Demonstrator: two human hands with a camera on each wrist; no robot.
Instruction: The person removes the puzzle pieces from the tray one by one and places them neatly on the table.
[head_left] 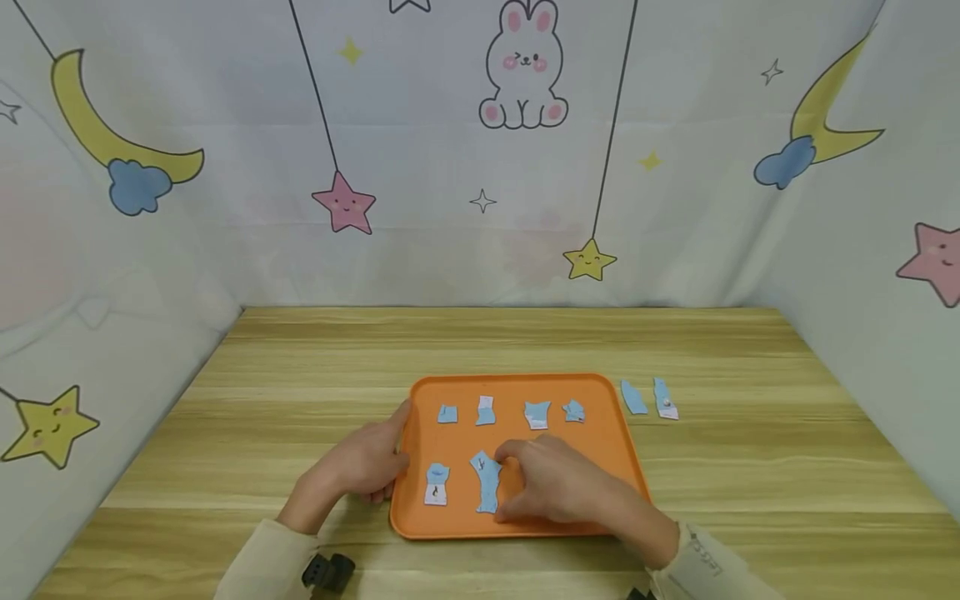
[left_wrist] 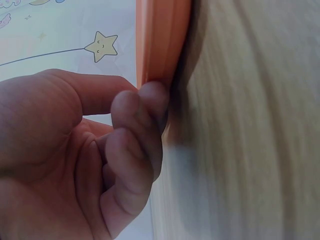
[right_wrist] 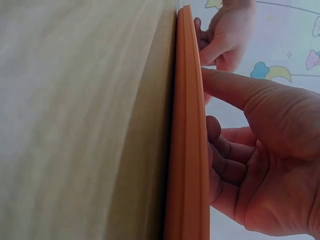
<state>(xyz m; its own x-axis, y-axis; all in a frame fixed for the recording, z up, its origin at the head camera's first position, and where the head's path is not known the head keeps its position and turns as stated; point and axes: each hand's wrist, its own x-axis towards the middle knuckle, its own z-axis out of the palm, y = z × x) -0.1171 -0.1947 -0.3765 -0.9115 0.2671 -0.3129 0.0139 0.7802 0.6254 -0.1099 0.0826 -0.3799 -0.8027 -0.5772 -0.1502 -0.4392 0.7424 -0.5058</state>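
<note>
An orange tray (head_left: pixel 525 467) lies on the table with several irregular, light-blue and white paper pieces in it. My left hand (head_left: pixel 367 462) grips its left edge, thumb at the rim and the other fingers curled against the side, as the left wrist view shows. Inside the tray, my right hand (head_left: pixel 558 483) has thumb and index finger spread at the right side of a long blue paper piece (head_left: pixel 488 485), fingertips right at its upper and lower ends. Left of that lies a blue-and-white piece (head_left: pixel 437 485) with a small dark print. The right wrist view shows the right hand (right_wrist: pixel 280 155) low over the tray's edge (right_wrist: pixel 187 150).
A row of small pieces lies along the tray's far side, among them a blue one (head_left: pixel 447 414) and a jagged one (head_left: pixel 537 414). Two narrow pieces, one plain blue (head_left: pixel 633 397), rest on the wooden table (head_left: pixel 750 467) right of the tray. Printed cloth (head_left: pixel 450 167) encloses the table.
</note>
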